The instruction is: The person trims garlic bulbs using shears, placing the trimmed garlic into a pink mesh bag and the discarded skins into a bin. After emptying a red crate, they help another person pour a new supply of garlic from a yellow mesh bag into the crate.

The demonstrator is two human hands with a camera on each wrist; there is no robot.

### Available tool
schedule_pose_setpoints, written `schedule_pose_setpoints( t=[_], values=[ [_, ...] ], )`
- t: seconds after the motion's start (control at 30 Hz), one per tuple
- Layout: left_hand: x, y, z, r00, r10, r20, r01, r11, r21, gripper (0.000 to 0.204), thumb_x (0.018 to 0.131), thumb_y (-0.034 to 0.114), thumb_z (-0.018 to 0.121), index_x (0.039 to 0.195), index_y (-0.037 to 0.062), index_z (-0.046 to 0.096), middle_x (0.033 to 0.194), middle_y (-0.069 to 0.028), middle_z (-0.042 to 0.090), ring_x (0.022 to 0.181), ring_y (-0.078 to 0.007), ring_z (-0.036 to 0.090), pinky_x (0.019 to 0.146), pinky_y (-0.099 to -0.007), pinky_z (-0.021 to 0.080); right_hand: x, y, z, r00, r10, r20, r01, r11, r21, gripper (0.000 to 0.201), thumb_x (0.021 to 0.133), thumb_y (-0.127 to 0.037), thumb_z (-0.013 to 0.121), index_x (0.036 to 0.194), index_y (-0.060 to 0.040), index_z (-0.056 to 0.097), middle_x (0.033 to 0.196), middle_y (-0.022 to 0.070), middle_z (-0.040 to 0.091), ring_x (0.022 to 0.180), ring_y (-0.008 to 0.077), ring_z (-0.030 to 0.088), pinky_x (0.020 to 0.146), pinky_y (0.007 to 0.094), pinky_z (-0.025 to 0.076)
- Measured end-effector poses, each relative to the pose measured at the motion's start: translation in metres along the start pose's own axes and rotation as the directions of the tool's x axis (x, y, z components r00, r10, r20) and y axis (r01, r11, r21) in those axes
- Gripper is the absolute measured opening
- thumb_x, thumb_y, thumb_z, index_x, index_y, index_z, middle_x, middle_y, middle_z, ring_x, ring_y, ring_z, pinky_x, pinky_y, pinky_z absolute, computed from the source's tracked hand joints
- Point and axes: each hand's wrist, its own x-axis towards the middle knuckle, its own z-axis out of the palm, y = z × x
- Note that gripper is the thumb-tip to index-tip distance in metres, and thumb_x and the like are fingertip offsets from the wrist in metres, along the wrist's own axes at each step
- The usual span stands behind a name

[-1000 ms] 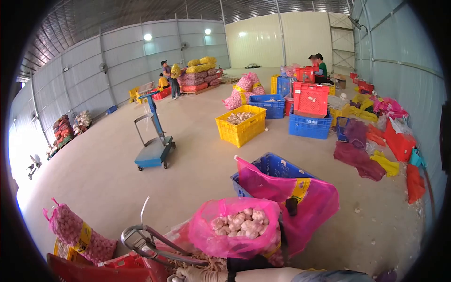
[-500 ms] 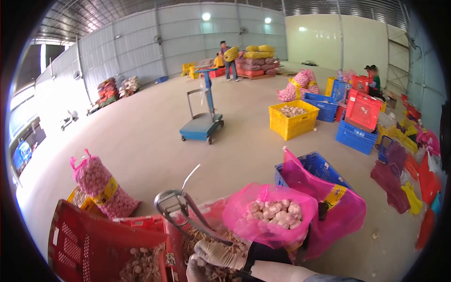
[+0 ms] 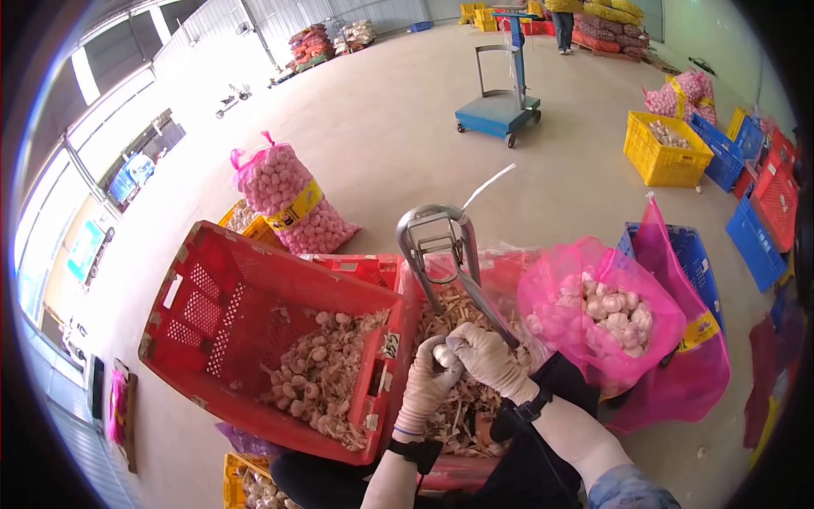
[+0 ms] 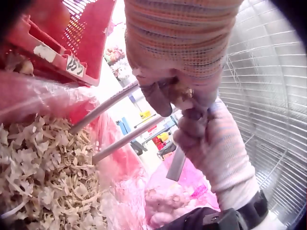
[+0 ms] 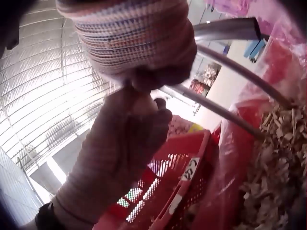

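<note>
Both hands wear pale knit gloves and meet over a red crate [image 3: 500,261] of dry garlic skins [image 3: 462,416]. My left hand [image 3: 428,386] holds a white garlic bulb [image 3: 443,355], its thumb and fingers curled round it. The right hand [image 3: 487,358] pinches at the same bulb with bent fingers, which hide part of it. In the left wrist view the bulb [image 4: 182,97] shows between the two hands. A bent metal-tube frame [image 3: 441,246] rises from the crate just beyond the hands.
A tilted red crate [image 3: 246,263] with garlic bulbs [image 3: 318,373] stands at left. To the right are an open pink mesh sack [image 3: 543,293] of garlic and a blue crate [image 3: 691,254]. A full garlic sack [image 3: 284,191] and a blue platform scale [image 3: 492,119] stand beyond.
The head view has swung down and left, bringing both hands and the red crates into view. The right hand, lower in frame before, now meets the left at the garlic bulb.
</note>
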Motion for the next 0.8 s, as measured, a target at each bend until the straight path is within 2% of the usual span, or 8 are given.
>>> schedule_pose_setpoints(
  t=[0.07, 0.13, 0.2, 0.27, 0.33, 0.37, 0.5, 0.8],
  values=[
    [0.008, -0.002, 0.004, 1.0, 0.02, -0.006, -0.02, 0.996, -0.088, 0.041, 0.091, 0.014, 0.068, 0.127, 0.005, 0.048, 0.099, -0.0012, 0.058, 0.085, -0.0114, 0.056, 0.077, -0.0269, 0.05, 0.002, 0.004, 0.004, 0.98, -0.144, -0.138, 0.144, 0.99, -0.006, 0.019, 0.097, -0.02, 0.06, 0.111, -0.0067, 0.058, 0.078, 0.0028, 0.064, 0.074, 0.0137, 0.063, 0.07, 0.0287, 0.051],
    [0.009, 0.021, 0.004, 0.973, -0.207, 0.097, 0.228, 0.91, -0.347, 0.041, 0.092, 0.018, 0.068, 0.126, 0.0057, 0.048, 0.094, -0.0002, 0.057, 0.081, -0.0093, 0.055, 0.071, -0.0264, 0.05, 0.001, -0.004, -0.012, 0.944, 0.094, -0.316, 0.006, 0.954, 0.301, 0.011, 0.099, -0.016, 0.056, 0.106, -0.0079, 0.058, 0.073, -0.0005, 0.06, 0.067, 0.0126, 0.058, 0.066, 0.0282, 0.049],
    [0.012, 0.005, -0.004, 0.96, -0.256, 0.114, 0.276, 0.789, -0.55, 0.039, 0.093, 0.018, 0.066, 0.125, 0.0061, 0.048, 0.091, 0.0004, 0.056, 0.078, -0.0078, 0.054, 0.068, -0.0246, 0.049, 0.018, 0.011, -0.032, 0.798, -0.034, -0.602, 0.307, 0.883, 0.356, 0.011, 0.101, -0.018, 0.053, 0.103, -0.0089, 0.057, 0.07, -0.0022, 0.053, 0.062, 0.0106, 0.051, 0.061, 0.0262, 0.045],
    [0.018, 0.005, -0.008, 0.964, -0.252, 0.081, 0.253, 0.789, -0.56, 0.039, 0.093, 0.018, 0.066, 0.126, 0.0053, 0.048, 0.091, -0.0015, 0.058, 0.078, -0.0099, 0.056, 0.067, -0.0243, 0.049, 0.034, 0.023, -0.037, 0.715, -0.208, -0.668, 0.308, 0.951, 0.034, 0.02, 0.101, -0.028, 0.053, 0.103, -0.0082, 0.056, 0.069, -0.0004, 0.053, 0.061, 0.0105, 0.05, 0.061, 0.028, 0.046],
    [0.026, 0.012, -0.012, 0.977, -0.213, 0.021, 0.203, 0.889, -0.411, 0.041, 0.093, 0.017, 0.065, 0.128, 0.005, 0.047, 0.09, -0.0037, 0.06, 0.077, -0.0117, 0.058, 0.067, -0.026, 0.049, 0.04, 0.037, -0.038, 0.985, -0.124, -0.119, 0.134, 0.988, 0.078, 0.031, 0.099, -0.035, 0.056, 0.108, -0.0055, 0.056, 0.075, 0.0094, 0.061, 0.066, 0.0179, 0.06, 0.065, 0.0344, 0.05],
    [0.032, 0.011, -0.011, 0.983, -0.176, -0.048, 0.15, 0.93, -0.337, 0.045, 0.09, 0.018, 0.068, 0.127, 0.0027, 0.048, 0.09, -0.005, 0.061, 0.077, -0.0126, 0.06, 0.069, -0.0282, 0.051, 0.029, 0.037, -0.035, 0.981, -0.114, -0.158, 0.051, 0.933, -0.357, 0.036, 0.095, -0.037, 0.06, 0.108, -0.0035, 0.056, 0.08, 0.0182, 0.065, 0.072, 0.0275, 0.066, 0.065, 0.0395, 0.051],
    [0.056, 0.029, -0.016, 0.979, -0.006, -0.204, 0.076, 0.937, 0.34, 0.047, 0.082, 0.021, 0.074, 0.119, -0.0004, 0.055, 0.091, -0.0082, 0.065, 0.083, -0.0177, 0.065, 0.079, -0.0315, 0.052, 0.029, -0.006, -0.049, 0.987, 0.159, 0.006, -0.156, 0.971, -0.179, 0.033, 0.096, -0.033, 0.061, 0.104, -0.0016, 0.057, 0.072, 0.0151, 0.065, 0.062, 0.0285, 0.066, 0.056, 0.0394, 0.051],
    [0.077, 0.055, -0.01, 0.967, 0.102, -0.232, 0.057, 0.805, 0.591, 0.048, 0.079, 0.021, 0.073, 0.119, 0.0005, 0.056, 0.093, -0.015, 0.067, 0.084, -0.0263, 0.067, 0.078, -0.0345, 0.053, 0.021, -0.041, -0.068, 0.895, 0.406, 0.183, -0.42, 0.906, 0.046, 0.038, 0.099, -0.038, 0.053, 0.107, -0.0008, 0.056, 0.067, 0.0063, 0.06, 0.051, 0.0148, 0.059, 0.048, 0.0312, 0.048]
  ],
)
